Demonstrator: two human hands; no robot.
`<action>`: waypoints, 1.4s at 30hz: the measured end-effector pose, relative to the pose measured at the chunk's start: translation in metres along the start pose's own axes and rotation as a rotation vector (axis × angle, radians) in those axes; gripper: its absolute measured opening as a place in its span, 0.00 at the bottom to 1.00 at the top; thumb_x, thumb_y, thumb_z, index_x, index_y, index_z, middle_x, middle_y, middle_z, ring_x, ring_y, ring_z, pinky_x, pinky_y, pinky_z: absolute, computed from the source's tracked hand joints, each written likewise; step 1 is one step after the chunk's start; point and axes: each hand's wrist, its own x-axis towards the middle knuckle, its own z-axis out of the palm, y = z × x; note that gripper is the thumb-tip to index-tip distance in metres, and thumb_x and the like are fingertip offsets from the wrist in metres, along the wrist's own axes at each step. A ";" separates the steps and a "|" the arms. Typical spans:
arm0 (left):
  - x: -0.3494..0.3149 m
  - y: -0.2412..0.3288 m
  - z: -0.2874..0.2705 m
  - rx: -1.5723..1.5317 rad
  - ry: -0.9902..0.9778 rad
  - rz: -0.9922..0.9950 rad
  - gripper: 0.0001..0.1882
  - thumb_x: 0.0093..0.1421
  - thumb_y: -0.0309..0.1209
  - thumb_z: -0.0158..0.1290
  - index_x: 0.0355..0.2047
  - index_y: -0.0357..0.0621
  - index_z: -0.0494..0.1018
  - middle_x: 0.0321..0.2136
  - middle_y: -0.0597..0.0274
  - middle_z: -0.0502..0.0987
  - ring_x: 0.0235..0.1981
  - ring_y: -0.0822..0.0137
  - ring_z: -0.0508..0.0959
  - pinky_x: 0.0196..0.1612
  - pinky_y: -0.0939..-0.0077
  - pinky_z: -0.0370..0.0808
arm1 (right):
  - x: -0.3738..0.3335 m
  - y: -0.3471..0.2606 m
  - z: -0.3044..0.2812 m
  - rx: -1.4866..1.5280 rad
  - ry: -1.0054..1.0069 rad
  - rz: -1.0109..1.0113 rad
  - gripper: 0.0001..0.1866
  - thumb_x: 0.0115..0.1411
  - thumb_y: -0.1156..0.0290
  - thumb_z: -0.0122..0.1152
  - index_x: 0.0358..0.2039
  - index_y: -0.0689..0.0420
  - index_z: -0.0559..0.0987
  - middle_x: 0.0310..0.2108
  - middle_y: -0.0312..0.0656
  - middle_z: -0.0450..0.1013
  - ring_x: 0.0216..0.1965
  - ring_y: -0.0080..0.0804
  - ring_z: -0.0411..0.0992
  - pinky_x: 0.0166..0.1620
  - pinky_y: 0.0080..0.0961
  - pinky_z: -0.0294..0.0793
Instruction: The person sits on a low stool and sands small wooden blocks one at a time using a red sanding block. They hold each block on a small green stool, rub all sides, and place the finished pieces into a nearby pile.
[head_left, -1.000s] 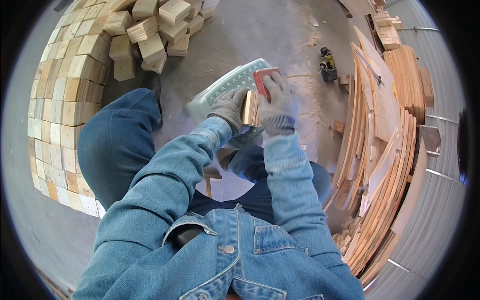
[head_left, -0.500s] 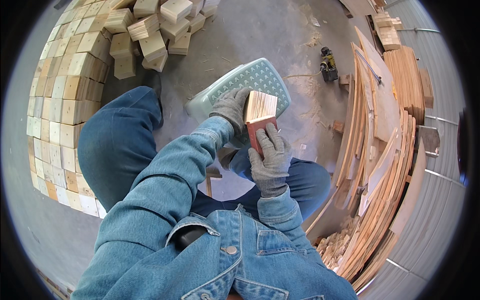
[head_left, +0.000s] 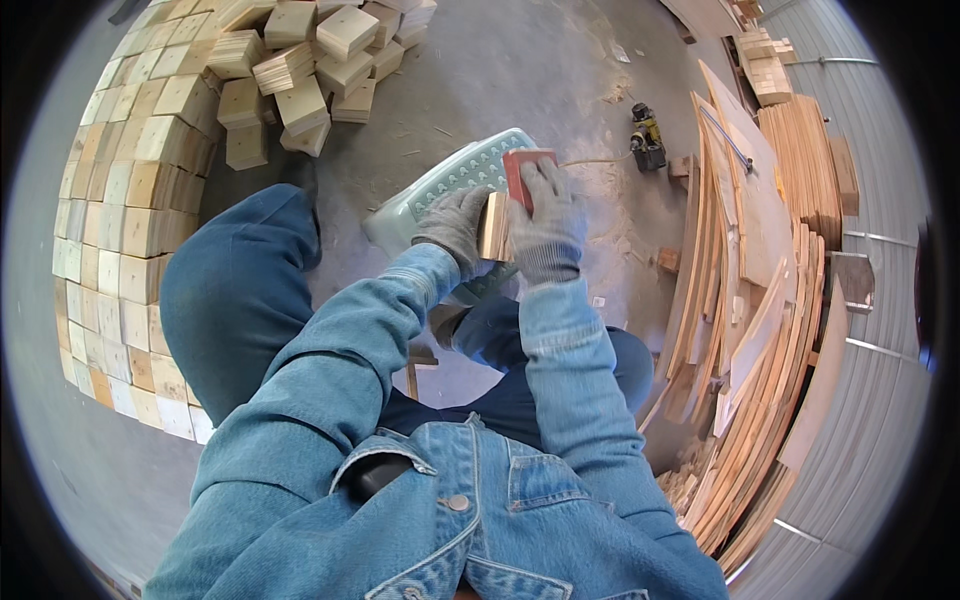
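Observation:
In a grey glove, my left hand (head_left: 455,225) is closed on a plywood block (head_left: 493,228), its edge grain facing up. My right hand (head_left: 546,220), gloved too, grips a reddish-brown sanding block (head_left: 522,172) just beyond and right of the wood. The sanding block seems to lie against the plywood block's far right side, though my fingers hide whether they touch. Under both hands stands a pale green plastic stool (head_left: 430,195) with a perforated top.
Stacked wooden blocks (head_left: 150,220) form a wall on the left, with a loose pile of blocks (head_left: 305,100) at the far left. A yellow and black cordless drill (head_left: 647,137) lies on the floor. Plywood sheets and strips (head_left: 740,390) lean on the right.
My right hand has moved away from me with the sanding block, from the plywood block's near end to its far right side. My left hand has turned the plywood block.

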 end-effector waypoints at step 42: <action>0.015 -0.032 0.023 -0.115 -0.114 -0.029 0.44 0.58 0.53 0.62 0.73 0.62 0.62 0.71 0.55 0.66 0.74 0.51 0.64 0.78 0.56 0.55 | -0.064 -0.038 -0.018 0.076 -0.105 -0.071 0.39 0.55 0.58 0.74 0.63 0.66 0.76 0.67 0.61 0.69 0.58 0.64 0.72 0.63 0.56 0.71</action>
